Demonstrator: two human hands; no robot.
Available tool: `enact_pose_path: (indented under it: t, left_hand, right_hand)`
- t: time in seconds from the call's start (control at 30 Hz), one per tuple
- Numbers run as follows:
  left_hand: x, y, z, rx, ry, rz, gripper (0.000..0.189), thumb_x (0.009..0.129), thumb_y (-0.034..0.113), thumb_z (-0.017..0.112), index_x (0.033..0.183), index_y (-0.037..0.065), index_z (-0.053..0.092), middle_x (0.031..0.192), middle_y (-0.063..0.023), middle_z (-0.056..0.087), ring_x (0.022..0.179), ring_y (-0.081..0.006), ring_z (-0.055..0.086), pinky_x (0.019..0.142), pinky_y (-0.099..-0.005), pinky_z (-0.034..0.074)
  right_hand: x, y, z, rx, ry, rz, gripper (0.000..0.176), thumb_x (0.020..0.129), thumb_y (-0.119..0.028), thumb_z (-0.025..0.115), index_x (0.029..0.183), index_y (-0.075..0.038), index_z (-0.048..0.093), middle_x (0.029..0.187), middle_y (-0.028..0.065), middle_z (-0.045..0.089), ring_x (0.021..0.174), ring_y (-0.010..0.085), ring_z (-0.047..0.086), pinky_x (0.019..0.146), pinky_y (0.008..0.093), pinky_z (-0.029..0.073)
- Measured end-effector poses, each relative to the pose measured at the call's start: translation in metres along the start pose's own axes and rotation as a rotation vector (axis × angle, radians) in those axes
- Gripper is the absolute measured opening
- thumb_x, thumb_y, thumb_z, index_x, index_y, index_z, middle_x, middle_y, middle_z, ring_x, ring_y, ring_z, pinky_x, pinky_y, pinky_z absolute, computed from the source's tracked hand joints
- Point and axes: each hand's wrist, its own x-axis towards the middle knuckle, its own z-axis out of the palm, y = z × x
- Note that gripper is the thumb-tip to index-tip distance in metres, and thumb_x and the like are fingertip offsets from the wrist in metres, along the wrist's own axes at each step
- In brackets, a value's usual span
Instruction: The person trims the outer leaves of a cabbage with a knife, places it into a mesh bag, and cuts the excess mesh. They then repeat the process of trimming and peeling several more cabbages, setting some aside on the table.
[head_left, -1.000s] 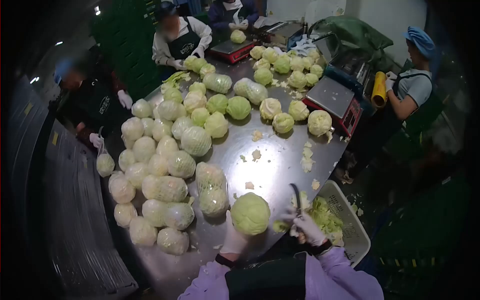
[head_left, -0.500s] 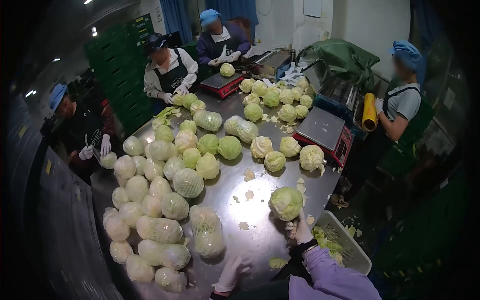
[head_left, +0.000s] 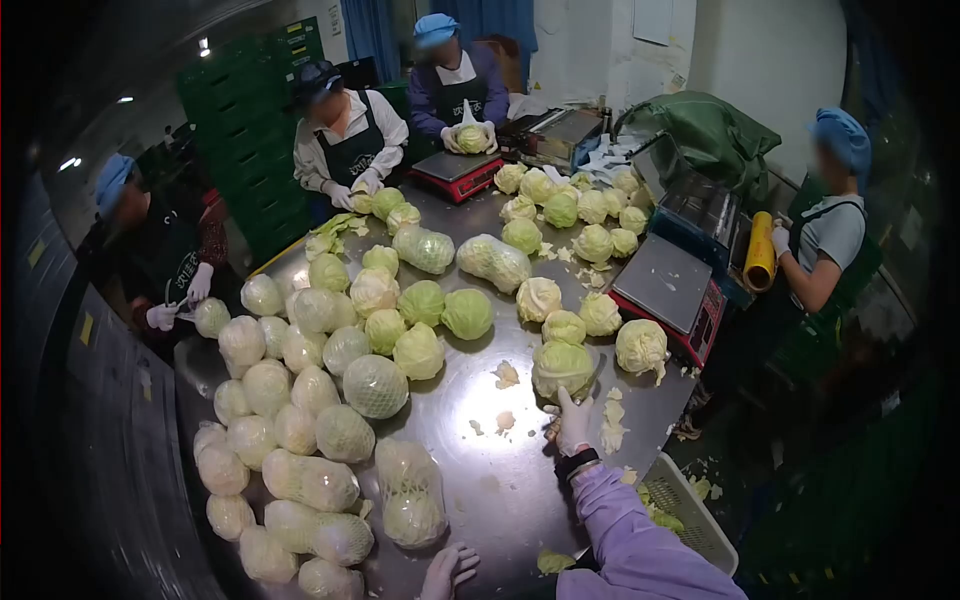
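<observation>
My right hand (head_left: pixel 574 424), in a white glove, is stretched forward with its fingers closed against the near side of a pale green cabbage (head_left: pixel 562 366). A small brownish item (head_left: pixel 552 430) shows beside that palm; I cannot tell what it is. Just behind this cabbage stand other trimmed heads, one cabbage (head_left: pixel 564 328) overlapping it in view. Low at the table's near edge, my gloved left hand (head_left: pixel 450 572) has its fingers apart and holds nothing. Closest to it lies a netted, film-wrapped cabbage pack (head_left: pixel 411 495).
Many wrapped cabbages (head_left: pixel 300 480) cover the left of the steel table (head_left: pixel 490 400). A red scale (head_left: pixel 665 285) stands at right, another scale (head_left: pixel 455 172) at the back. A white basket (head_left: pixel 690 515) holds leaves beside the table. Several co-workers stand around, one holding a yellow roll (head_left: pixel 761 252).
My right hand has moved forward with the cabbage, up to the other heads. My left hand has dropped lower in view. The far co-worker's hands now hold the cabbage on the scale.
</observation>
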Motion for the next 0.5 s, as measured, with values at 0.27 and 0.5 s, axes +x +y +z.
enact_pose_path:
  t: [0.27, 0.5]
  left_hand:
    - [0.000, 0.008, -0.004, -0.026, 0.090, -0.031, 0.046, 0.098, 0.037, 0.048, 0.131, 0.005, 0.047, 0.120, -0.0096, 0.058, 0.108, -0.0190, 0.058, 0.089, -0.0340, 0.046]
    - [0.018, -0.001, -0.012, -0.092, 0.106, -0.021, 0.046, 0.098, 0.036, 0.048, 0.132, 0.005, 0.048, 0.119, -0.0105, 0.059, 0.108, -0.0194, 0.059, 0.088, -0.0326, 0.048]
  right_hand:
    - [0.138, -0.006, 0.093, 0.273, -0.172, 0.029, 0.037, 0.091, -0.023, 0.055, 0.121, -0.010, 0.038, 0.085, 0.0191, 0.064, 0.039, 0.0199, 0.047, 0.032, 0.0314, 0.035]
    - [0.077, -0.046, 0.151, 0.086, -0.488, -0.105, 0.029, 0.088, -0.016, 0.062, 0.112, -0.001, 0.057, 0.092, 0.0072, 0.066, 0.057, 0.0122, 0.057, 0.049, 0.0239, 0.046]
